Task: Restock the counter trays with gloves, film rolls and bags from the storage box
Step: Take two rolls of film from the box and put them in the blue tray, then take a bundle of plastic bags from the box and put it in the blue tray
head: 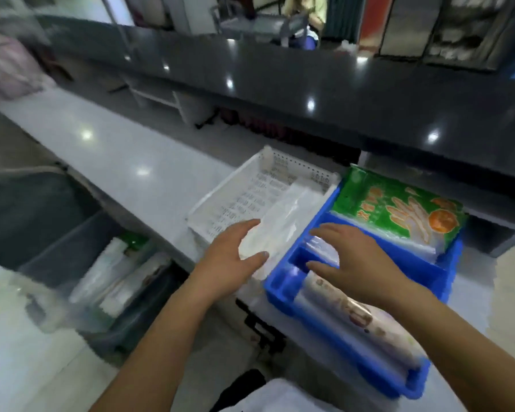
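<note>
Where print shows on the green glove pack in the blue tray, too blurred to read. Left hand loosely cupping white bags in the white tray; right hand open, fingers spread over film rolls.

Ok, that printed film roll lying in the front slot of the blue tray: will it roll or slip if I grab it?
The film roll is a long cylinder with glossy wrap, so probably slick. The blue tray walls flank it, so it likely won't roll until lifted. It looks stiff; grip near the middle to limit tipping.

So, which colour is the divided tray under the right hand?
Bright blue; the head view shows the divided tray best, under the right hand.
</note>
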